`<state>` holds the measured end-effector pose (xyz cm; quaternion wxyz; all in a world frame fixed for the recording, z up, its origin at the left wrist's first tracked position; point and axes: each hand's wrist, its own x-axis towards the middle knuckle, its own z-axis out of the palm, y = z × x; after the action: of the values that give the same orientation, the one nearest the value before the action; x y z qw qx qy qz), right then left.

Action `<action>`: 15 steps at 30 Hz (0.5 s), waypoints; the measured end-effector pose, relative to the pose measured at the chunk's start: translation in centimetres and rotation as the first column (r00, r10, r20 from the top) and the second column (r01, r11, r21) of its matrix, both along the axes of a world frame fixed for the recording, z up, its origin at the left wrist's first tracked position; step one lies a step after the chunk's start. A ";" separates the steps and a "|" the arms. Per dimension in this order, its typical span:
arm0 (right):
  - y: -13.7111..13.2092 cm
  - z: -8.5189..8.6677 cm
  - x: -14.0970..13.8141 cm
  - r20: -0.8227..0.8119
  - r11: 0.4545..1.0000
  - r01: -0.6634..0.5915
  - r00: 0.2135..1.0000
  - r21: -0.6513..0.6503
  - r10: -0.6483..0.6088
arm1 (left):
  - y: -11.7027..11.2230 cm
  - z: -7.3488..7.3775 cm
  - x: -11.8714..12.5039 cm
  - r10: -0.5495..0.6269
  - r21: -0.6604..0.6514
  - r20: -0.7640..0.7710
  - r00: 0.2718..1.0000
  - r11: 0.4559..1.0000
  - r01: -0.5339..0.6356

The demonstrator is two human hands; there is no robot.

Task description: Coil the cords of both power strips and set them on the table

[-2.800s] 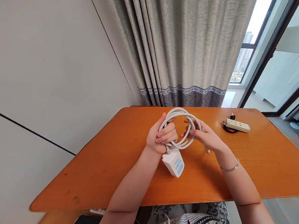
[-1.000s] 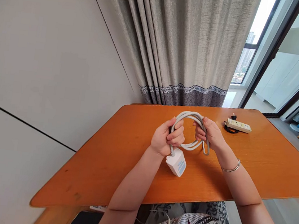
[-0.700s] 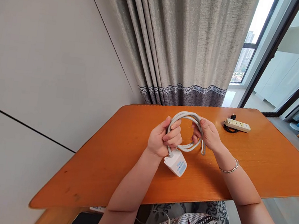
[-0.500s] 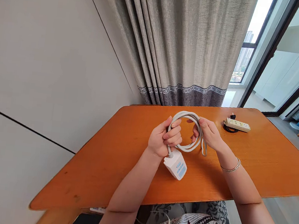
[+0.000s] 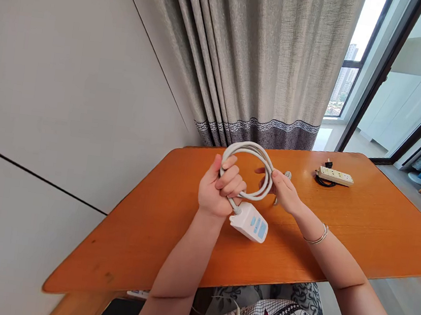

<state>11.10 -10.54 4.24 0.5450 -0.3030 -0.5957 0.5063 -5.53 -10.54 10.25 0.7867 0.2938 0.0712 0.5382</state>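
A pale grey power cord (image 5: 252,147) is looped into a coil above the table. My left hand (image 5: 220,187) is wrapped round the coil's left side. Just below that fist hangs the cord's white power strip (image 5: 250,223), tilted, with light blue patches on its face. My right hand (image 5: 285,189) pinches the coil's right side between thumb and fingers. Behind its knuckles a small grey end, perhaps the plug (image 5: 288,174), pokes out; most of it is hidden.
On the orange-brown wooden table (image 5: 147,231), a cream power strip (image 5: 334,176) with a black cord and plug lies at the back right. A grey curtain (image 5: 267,72) hangs behind the far edge. The white wall panel (image 5: 58,82) borders the left side.
Both hands have moved left and slightly up with the coil. The white power strip has swung to a flatter tilt. A small grey end now shows behind my right hand.
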 end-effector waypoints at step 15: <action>-0.1 -1.8 -0.6 0.912 0.971 0.114 0.335 0.212 -0.238 | -0.1 3.4 -5.0 0.623 0.063 0.178 0.762 0.765 -0.641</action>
<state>10.49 -10.64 2.45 0.1781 -0.5680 -0.7895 0.1494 -10.51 -10.65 13.67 0.5429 0.2588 0.0758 0.7953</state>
